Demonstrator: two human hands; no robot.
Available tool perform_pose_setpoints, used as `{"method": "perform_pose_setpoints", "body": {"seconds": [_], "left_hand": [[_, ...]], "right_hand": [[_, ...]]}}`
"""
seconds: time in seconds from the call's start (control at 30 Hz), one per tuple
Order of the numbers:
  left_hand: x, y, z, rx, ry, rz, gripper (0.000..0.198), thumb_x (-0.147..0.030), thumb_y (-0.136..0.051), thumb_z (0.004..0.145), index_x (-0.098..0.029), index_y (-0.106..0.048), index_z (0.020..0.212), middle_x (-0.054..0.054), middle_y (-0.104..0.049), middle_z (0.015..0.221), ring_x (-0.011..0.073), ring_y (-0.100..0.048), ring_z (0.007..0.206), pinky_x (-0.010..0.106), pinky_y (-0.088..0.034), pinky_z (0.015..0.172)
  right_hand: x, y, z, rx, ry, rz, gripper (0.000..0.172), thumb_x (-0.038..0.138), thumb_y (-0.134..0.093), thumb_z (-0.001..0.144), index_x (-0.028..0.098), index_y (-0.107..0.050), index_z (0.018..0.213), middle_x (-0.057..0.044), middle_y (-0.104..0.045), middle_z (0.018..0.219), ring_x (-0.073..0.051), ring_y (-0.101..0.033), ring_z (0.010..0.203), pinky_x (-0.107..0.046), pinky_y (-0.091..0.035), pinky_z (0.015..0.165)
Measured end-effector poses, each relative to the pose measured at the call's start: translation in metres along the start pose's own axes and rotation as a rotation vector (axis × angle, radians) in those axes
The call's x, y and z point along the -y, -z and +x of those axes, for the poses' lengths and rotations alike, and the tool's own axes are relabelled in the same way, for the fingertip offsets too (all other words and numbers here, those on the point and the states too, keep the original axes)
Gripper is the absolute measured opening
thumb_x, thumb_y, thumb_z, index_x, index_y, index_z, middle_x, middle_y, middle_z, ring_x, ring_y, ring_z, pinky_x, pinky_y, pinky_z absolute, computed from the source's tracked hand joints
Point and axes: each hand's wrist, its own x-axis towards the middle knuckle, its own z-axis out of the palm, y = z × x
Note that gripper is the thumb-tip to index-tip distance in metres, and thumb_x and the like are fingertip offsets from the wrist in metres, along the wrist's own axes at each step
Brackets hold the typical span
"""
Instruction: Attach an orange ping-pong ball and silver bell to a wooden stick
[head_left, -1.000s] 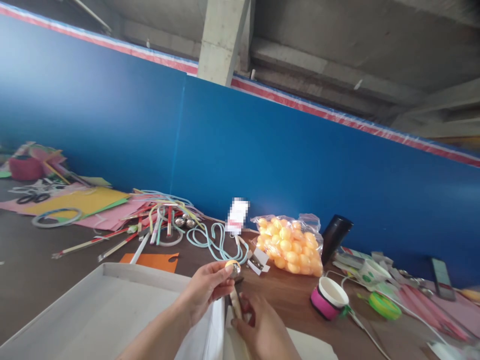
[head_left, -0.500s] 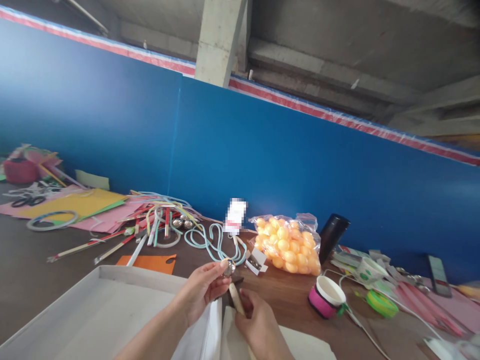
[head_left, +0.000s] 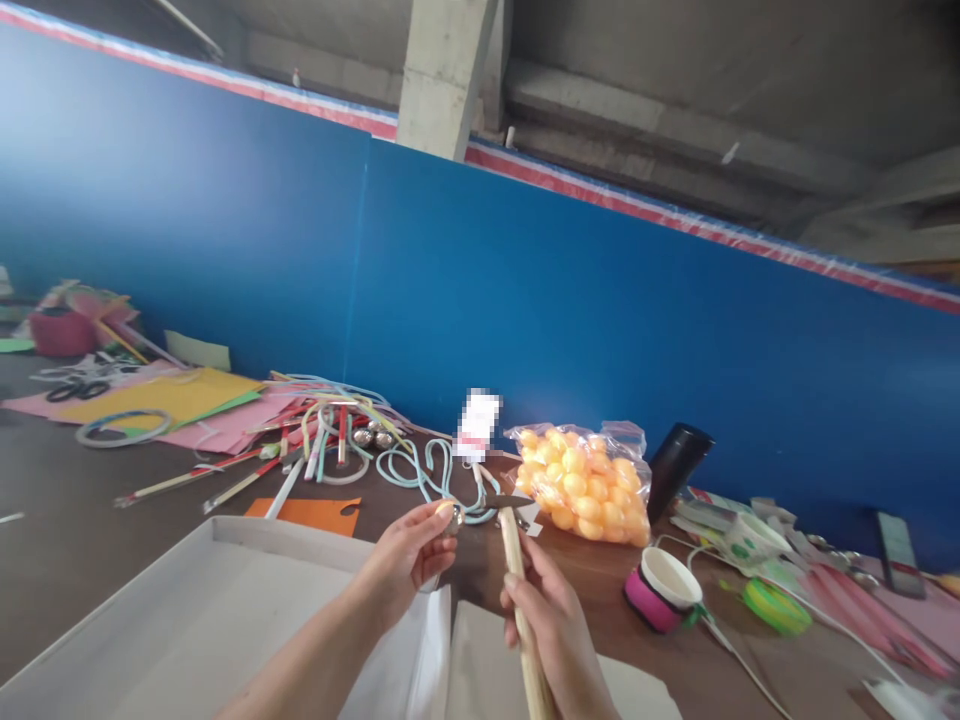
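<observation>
Between the fingertips of my left hand (head_left: 418, 550) is a shiny silver metal ball (head_left: 454, 518), held up above the table. My right hand (head_left: 547, 610) is wrapped around the wooden handle of a hammer (head_left: 514, 560). The hammer's dark, narrow head points up, just right of the ball and apart from it. Behind the head, a small white box (head_left: 532, 515) is partly hidden. Below my left forearm lies a shallow white tray (head_left: 225, 600), with a pale flat sheet (head_left: 480, 660) beside it under my right hand.
A clear bag of orange balls (head_left: 585, 485) lies behind my right hand. Farther right are a white cup with a pink band (head_left: 664, 590), a black cylinder (head_left: 679, 465) and a phone (head_left: 898, 555). Cords (head_left: 420, 470), silver balls (head_left: 373, 436) and coloured paper (head_left: 165, 400) lie left.
My right hand has raised the hammer, so its head now stands at about the ball's height. My left hand still holds the ball. The view has shifted slightly.
</observation>
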Motion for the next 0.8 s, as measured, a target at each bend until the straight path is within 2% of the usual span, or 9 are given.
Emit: {"method": "perform_pose_setpoints", "body": {"seconds": [0.1,0.2,0.33,0.57,0.73,0.8], "left_hand": [[0.0,-0.002,0.0,0.012,0.002,-0.032,0.038,-0.026,-0.07,0.069,-0.018,-0.058,0.104,0.003,-0.064,0.086,0.0085,-0.063,0.065,0.018,-0.053,0.061],[-0.001,-0.005,-0.002,0.024,0.005,-0.052,0.035,-0.025,-0.068,0.072,-0.017,-0.057,0.104,0.004,-0.064,0.082,0.0108,-0.064,0.068,0.021,-0.054,0.067],[-0.002,-0.006,-0.002,-0.01,0.007,-0.042,0.032,-0.024,-0.065,0.074,-0.015,-0.057,0.103,0.004,-0.064,0.074,0.0134,-0.065,0.07,0.023,-0.054,0.068],[0.0,-0.003,0.001,-0.02,-0.03,-0.029,0.028,-0.025,-0.065,0.074,-0.015,-0.057,0.098,0.005,-0.064,0.077,0.014,-0.065,0.071,0.022,-0.053,0.068],[0.001,-0.002,0.002,-0.022,-0.076,-0.014,0.023,-0.025,-0.066,0.073,-0.014,-0.057,0.092,0.004,-0.063,0.077,0.0117,-0.064,0.067,0.022,-0.053,0.069],[0.002,-0.002,0.002,-0.033,-0.085,-0.007,0.023,-0.025,-0.066,0.073,-0.014,-0.057,0.091,0.005,-0.063,0.077,0.012,-0.064,0.067,0.022,-0.053,0.07]], "right_hand": [[0.001,-0.003,-0.004,0.033,-0.002,0.053,0.054,0.03,-0.062,0.075,0.023,-0.047,0.126,-0.005,-0.057,0.085,-0.009,-0.046,0.047,-0.018,-0.037,0.034],[-0.002,-0.006,-0.007,0.066,0.013,0.024,0.057,0.034,-0.061,0.076,0.023,-0.044,0.129,-0.007,-0.058,0.088,-0.01,-0.047,0.049,-0.019,-0.038,0.035],[-0.007,-0.007,-0.01,0.066,0.041,-0.015,0.057,0.038,-0.06,0.076,0.023,-0.045,0.129,-0.01,-0.059,0.093,-0.014,-0.05,0.056,-0.02,-0.039,0.034],[-0.01,-0.004,-0.014,0.045,0.11,-0.032,0.054,0.032,-0.057,0.078,0.026,-0.044,0.13,-0.005,-0.059,0.082,-0.009,-0.042,0.045,-0.023,-0.04,0.04],[-0.012,-0.01,-0.014,0.05,0.092,-0.094,0.054,0.034,-0.058,0.077,0.025,-0.046,0.128,-0.008,-0.059,0.089,-0.015,-0.05,0.058,-0.02,-0.036,0.034],[-0.012,-0.012,-0.015,0.05,0.097,-0.07,0.054,0.035,-0.057,0.077,0.025,-0.046,0.129,-0.007,-0.058,0.085,-0.015,-0.05,0.057,-0.019,-0.036,0.034]]}}
